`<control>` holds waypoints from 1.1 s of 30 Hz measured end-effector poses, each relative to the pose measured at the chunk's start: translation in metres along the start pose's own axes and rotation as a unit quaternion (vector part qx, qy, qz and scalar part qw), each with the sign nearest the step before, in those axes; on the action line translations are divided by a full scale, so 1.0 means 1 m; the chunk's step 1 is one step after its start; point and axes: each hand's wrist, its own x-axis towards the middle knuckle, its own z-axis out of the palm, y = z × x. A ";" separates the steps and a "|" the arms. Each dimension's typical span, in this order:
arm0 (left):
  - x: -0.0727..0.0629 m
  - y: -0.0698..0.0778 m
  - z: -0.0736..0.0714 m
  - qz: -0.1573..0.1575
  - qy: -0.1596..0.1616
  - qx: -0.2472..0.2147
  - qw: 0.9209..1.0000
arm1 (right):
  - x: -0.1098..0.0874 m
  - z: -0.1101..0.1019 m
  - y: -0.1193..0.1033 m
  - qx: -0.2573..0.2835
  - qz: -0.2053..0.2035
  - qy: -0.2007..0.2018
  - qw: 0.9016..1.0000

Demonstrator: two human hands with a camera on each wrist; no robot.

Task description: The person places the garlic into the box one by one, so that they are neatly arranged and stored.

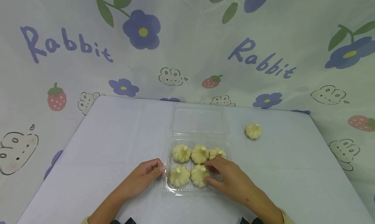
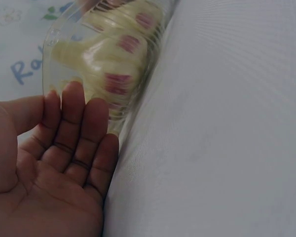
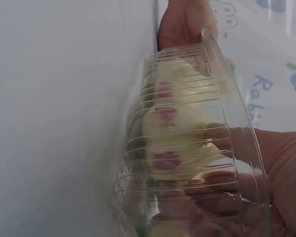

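Observation:
A clear plastic clamshell box (image 1: 187, 193) stands open on the table, its lid (image 1: 200, 121) folded back behind it. Pale garlic bulbs (image 1: 181, 153) sit in two rows inside. My left hand (image 1: 143, 177) pinches the box's left rim between thumb and fingers; in the left wrist view the fingers (image 2: 94, 123) lie against the wall. Reaching into the box, my right hand (image 1: 231, 178) holds the front middle garlic bulb (image 1: 199, 176) between thumb and fingers. Through the clear wall (image 3: 222, 148), the right wrist view shows this hand's fingers beside the bulbs. The box's front right corner is partly hidden.
One more garlic bulb (image 1: 253, 131) lies on the white table (image 1: 293, 159), to the right of the lid. A printed curtain (image 1: 187, 48) with flowers and rabbits hangs behind the table's back edge.

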 end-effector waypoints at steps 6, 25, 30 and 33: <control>0.000 0.000 0.000 0.001 0.001 -0.003 1.000 | -0.001 0.000 0.001 0.001 0.004 0.000 1.000; -0.001 -0.006 -0.001 -0.007 -0.001 0.001 1.000 | -0.004 -0.011 -0.003 0.000 0.035 -0.003 0.999; 0.000 -0.006 -0.001 -0.003 -0.002 0.001 1.000 | -0.005 -0.016 -0.004 -0.020 0.036 0.008 0.999; 0.000 -0.006 -0.001 -0.001 -0.001 0.002 1.000 | -0.006 -0.019 -0.005 -0.027 0.033 0.014 0.999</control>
